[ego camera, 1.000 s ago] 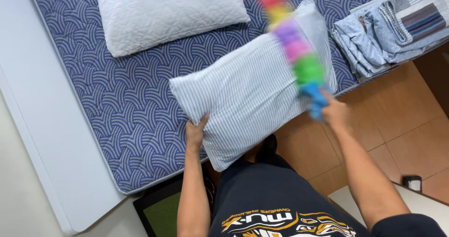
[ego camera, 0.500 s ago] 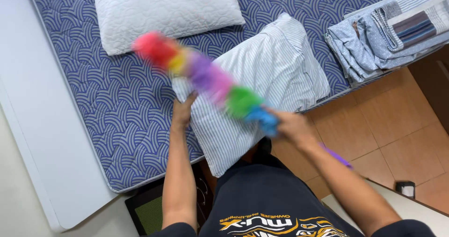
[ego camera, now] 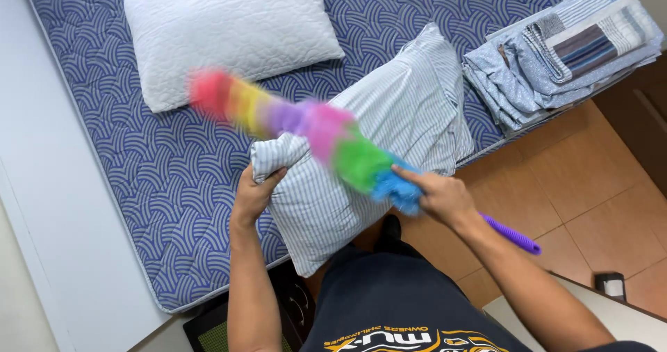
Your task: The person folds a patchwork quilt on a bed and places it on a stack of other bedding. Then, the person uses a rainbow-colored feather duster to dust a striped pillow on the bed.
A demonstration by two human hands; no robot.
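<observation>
Dusting is the step in hand, judging by the pose: the right hand (ego camera: pixel 439 195), at centre right of the frame, is clenched round the handle of a rainbow duster (ego camera: pixel 299 126), whose fluffy head runs up and to the left across the picture, blurred with motion, while its purple handle end pokes out behind the wrist toward the lower right. The left hand (ego camera: pixel 253 193), just left of centre, has its fingers pinched tight on a bunched corner of the striped pillow (ego camera: pixel 396 126) — propping that corner up off the mattress (ego camera: pixel 139 185).

The striped pillow lies at the middle of the frame, slanting over the mattress's near edge, its lower end hanging above the tiled floor (ego camera: pixel 597 185) by the person's dark shirt. A white quilted pillow (ego camera: pixel 229 32) sits flat in the upper left, apart from it. Folded linens (ego camera: pixel 556 53) are stacked at the upper right corner of the bed.

A further pass would likely call for a firm hold on the corner and strokes along the cloth — with the duster head kept over the pillow's face.
</observation>
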